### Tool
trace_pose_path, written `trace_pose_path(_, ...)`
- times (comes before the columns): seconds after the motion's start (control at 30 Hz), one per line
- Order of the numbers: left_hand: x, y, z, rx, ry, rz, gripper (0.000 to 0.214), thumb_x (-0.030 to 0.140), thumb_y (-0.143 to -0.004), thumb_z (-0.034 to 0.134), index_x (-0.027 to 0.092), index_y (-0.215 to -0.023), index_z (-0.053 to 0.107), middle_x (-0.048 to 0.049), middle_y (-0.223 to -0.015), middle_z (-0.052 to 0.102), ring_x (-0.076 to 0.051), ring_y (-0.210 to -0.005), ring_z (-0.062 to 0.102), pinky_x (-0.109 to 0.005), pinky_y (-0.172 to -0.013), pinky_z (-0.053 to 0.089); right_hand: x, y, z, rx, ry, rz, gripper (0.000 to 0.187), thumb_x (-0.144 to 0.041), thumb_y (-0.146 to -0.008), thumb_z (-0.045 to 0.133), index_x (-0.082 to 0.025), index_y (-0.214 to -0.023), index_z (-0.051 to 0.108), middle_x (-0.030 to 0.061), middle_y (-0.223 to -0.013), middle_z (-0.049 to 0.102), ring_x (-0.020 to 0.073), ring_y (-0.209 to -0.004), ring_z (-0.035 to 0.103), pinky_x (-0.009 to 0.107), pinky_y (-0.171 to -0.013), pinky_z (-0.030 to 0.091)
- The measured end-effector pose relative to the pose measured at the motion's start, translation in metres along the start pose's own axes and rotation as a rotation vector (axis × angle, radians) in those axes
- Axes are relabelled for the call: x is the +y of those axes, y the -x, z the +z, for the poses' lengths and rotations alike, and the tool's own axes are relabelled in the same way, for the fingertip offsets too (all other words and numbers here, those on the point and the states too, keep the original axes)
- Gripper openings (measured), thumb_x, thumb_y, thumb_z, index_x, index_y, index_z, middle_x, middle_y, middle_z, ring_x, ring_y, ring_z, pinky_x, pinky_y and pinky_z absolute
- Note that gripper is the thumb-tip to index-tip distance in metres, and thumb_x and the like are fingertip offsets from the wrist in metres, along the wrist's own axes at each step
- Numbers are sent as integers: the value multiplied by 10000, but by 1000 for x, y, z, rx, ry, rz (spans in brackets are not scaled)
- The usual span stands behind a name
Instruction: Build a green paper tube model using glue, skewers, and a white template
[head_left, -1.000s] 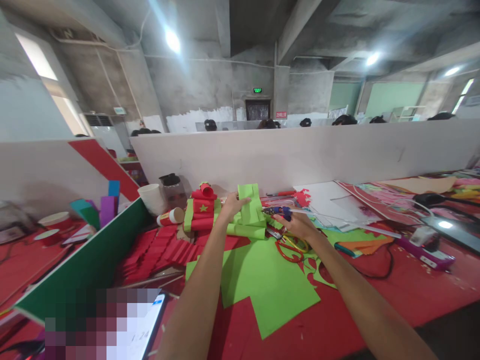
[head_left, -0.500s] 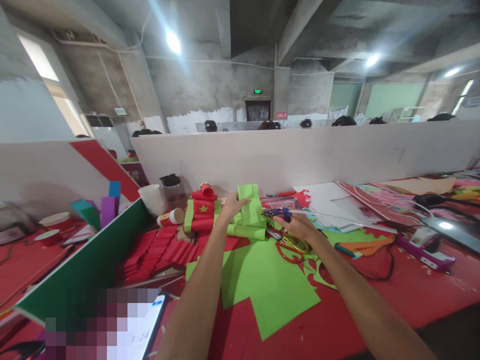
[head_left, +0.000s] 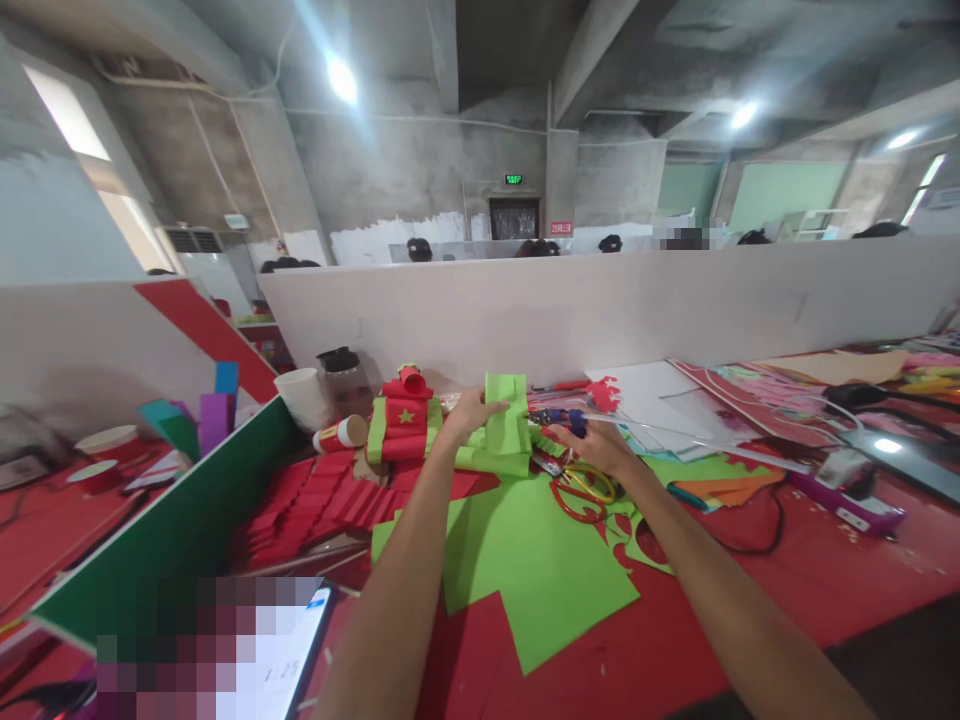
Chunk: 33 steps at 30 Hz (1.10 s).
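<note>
My left hand (head_left: 466, 411) grips a folded green paper piece (head_left: 504, 422) that stands upright at the middle of the red table. My right hand (head_left: 600, 446) is closed on a small purple-handled tool (head_left: 559, 417) whose tip points at the green paper. Under both arms lies a large green paper sheet (head_left: 536, 560). Just left of the green piece stands a red and green paper model with a yellow star (head_left: 405, 418).
Red-handled scissors (head_left: 579, 497) lie below my right hand. A white cup (head_left: 305, 397) and a dark jar (head_left: 343, 373) stand at the back left. A phone (head_left: 289, 665) lies at the near left by a green divider (head_left: 172, 525). Cables and a power strip (head_left: 851, 505) lie at the right.
Both hands have stayed on the green paper and the tool, with only a slight shift; the camera tilted a little.
</note>
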<state>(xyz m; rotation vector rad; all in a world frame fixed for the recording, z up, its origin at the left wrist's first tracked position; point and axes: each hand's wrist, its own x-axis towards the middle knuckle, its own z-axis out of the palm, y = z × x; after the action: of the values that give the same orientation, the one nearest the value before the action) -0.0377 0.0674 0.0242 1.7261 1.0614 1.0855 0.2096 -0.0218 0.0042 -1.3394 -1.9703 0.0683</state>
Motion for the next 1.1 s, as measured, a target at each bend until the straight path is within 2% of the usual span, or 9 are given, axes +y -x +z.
trace_pose_path(0.17, 4, 3, 3, -55, 1, 5, 441, 389, -656, 791, 130, -1002, 704, -76, -838, 742, -195, -717, 667, -260, -589, 498, 4, 0, -1, 103, -85, 41, 365, -532, -885, 510, -214, -917, 685, 49, -878, 715, 230, -847, 638, 324, -791, 471)
trace_pose_path(0.27, 6, 3, 2, -81, 9, 14, 435, 399, -660, 789, 131, -993, 708, -80, -840, 744, -214, -769, 680, -281, -636, 519, 8, -2, -2, 124, -177, 95, 408, -582, -863, 525, -206, -777, 657, 31, -705, 675, 227, -727, 630, 334, -741, 479)
trace_pose_path(0.4, 7, 4, 1, -126, -13, -4, 449, 410, -656, 793, 132, -998, 710, -94, -912, 746, -217, -759, 686, -286, -628, 519, 11, -2, -1, -56, -453, 222, 451, -639, -837, 535, -205, -720, 580, 0, -569, 590, 185, -542, 573, 329, -607, 474)
trace_pose_path(0.53, 5, 1, 0, -64, -5, 13, 441, 423, -678, 773, 135, -1007, 709, -116, -1004, 738, -227, -783, 696, -291, -631, 522, 10, 2, -5, -250, -833, 286, 398, -595, -793, 624, -208, -782, 530, -41, -568, 526, 124, -480, 490, 264, -488, 404)
trace_pose_path(0.6, 4, 1, -1, -11, 13, 29, 446, 428, -672, 778, 139, -1005, 710, -120, -1006, 738, -231, -798, 698, -300, -653, 527, 9, 3, -10, -240, -921, 284, 362, -511, -742, 707, -206, -794, 519, -62, -575, 496, 96, -465, 442, 240, -462, 364)
trace_pose_path(0.7, 3, 1, -3, 63, 16, 38, 462, 425, -631, 810, 136, -979, 714, -119, -950, 745, -238, -812, 696, -314, -684, 534, 15, 1, -15, -120, -925, 301, 362, -396, -679, 767, -203, -861, 521, -69, -607, 512, 86, -465, 440, 228, -462, 355)
trace_pose_path(0.83, 5, 2, -5, 77, 3, 14, 463, 422, -617, 823, 140, -966, 711, -105, -905, 748, -241, -812, 693, -314, -683, 536, 33, -6, -18, 30, -730, 367, 288, -424, -741, 676, -185, -841, 551, -5, -679, 592, 131, -523, 533, 259, -506, 419)
trace_pose_path(1.0, 8, 3, -4, 9, 48, 1, 463, 426, -638, 811, 149, -994, 706, -110, -971, 745, -237, -826, 696, -301, -670, 535, 56, -11, -23, 40, 65, 453, 320, -481, -773, 635, -181, -884, 654, 94, -841, 693, 250, -819, 659, 282, -630, 432)
trace_pose_path(1.1, 11, 4, -3, -97, 102, 4, 449, 431, -671, 791, 153, -1013, 706, -116, -1001, 742, -230, -820, 700, -301, -673, 538, 64, -8, -26, -38, 345, 501, 373, -538, -773, 622, -174, -832, 680, 125, -842, 710, 276, -843, 674, 283, -622, 404)
